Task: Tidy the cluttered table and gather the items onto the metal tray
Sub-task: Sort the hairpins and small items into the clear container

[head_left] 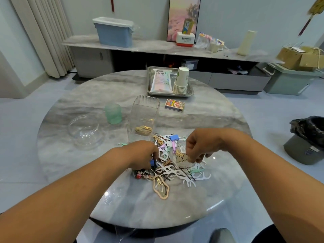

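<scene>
**Both hands in the clutter pile**

Nearest the camera, 2 bare forearms reach over the round grey marble table [70, 106]. Left hand [140, 153] curls down into the heap of floss picks, hairpins and clips [172, 168]; what its fingers hold cannot be told. Right hand [198, 146] pinches a small clear packet [182, 158]. Beyond, the rectangular metal tray [190, 92] carries 1 stack of paper cups [181, 80].

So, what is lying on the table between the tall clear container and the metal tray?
In the head view, only a small matchbox lies there, between the tall clear container and the metal tray, touching neither; the rest is bare table.
</scene>
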